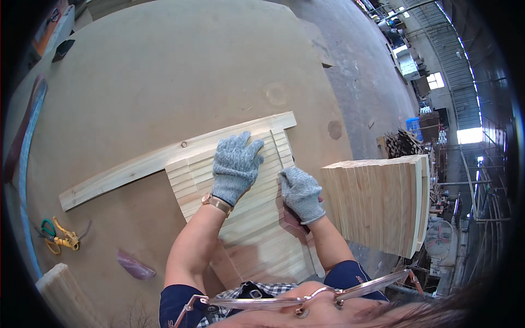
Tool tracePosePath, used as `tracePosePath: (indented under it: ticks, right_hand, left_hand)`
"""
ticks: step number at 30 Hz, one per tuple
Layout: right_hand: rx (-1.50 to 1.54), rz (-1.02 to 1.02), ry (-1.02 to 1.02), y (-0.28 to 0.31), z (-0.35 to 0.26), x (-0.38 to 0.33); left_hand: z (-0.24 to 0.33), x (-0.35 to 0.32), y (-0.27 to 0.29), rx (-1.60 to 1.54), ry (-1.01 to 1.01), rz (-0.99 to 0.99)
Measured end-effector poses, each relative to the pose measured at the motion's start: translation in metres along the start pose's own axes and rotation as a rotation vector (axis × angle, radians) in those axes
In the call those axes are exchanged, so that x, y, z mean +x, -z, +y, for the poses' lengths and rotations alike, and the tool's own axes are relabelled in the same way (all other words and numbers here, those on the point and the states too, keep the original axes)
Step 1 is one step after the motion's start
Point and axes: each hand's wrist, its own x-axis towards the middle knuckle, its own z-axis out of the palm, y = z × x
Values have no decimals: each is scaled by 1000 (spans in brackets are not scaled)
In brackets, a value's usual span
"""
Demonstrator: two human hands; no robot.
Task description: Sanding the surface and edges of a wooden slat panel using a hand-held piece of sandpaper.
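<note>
Nearest the camera, a pair of glasses (pixel 262 302) crosses the near side of a row of pale wooden slats (pixel 246 213), which lies on the bench (pixel 191 65). Well left of the row, green- and yellow-handled tools (pixel 68 240) lie together, and a purplish-red piece (pixel 135 265) sits nearer to it. A long pale board (pixel 126 173) runs along the row's far side and juts well past its left edge. The gloved left hand (pixel 236 167) lies flat on top of the row, fingers extended, released. The gloved right hand (pixel 301 194) is curled at the row's right edge, just by a dark reddish block (pixel 292 221); whether it grips anything cannot be told. Right of the row, with a gap between, is a broad stack of similar wood (pixel 377 202).
</note>
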Motion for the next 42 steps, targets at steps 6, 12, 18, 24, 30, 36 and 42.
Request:
tracePosePath:
  ticks: [6,12,18,24,30,36,42]
  right_hand:
    - [51,228,117,19,-13,66]
    - [-133,81,109,-15,-16,68]
    - [-148,-144,-84,-28,-23,53]
    - [-234,-17,106,-13,-15,-17]
    - [-123,120,125,17,-22,29]
    - [-263,37,79,-18,-12,57]
    - [-278,21,76,-12,-4,9]
  left_hand:
    - [4,1,0,-12,-2,-2]
    - [3,0,-4,-24,1,6]
    - [1,-1,-7,28,-21,56]
    - [1,-2,-3,-6,-4,27]
    - [3,-1,-1,-19,21,6]
    - [2,-4,-5,23,1,5]
    - [0,-4,-1,-28,26,-7]
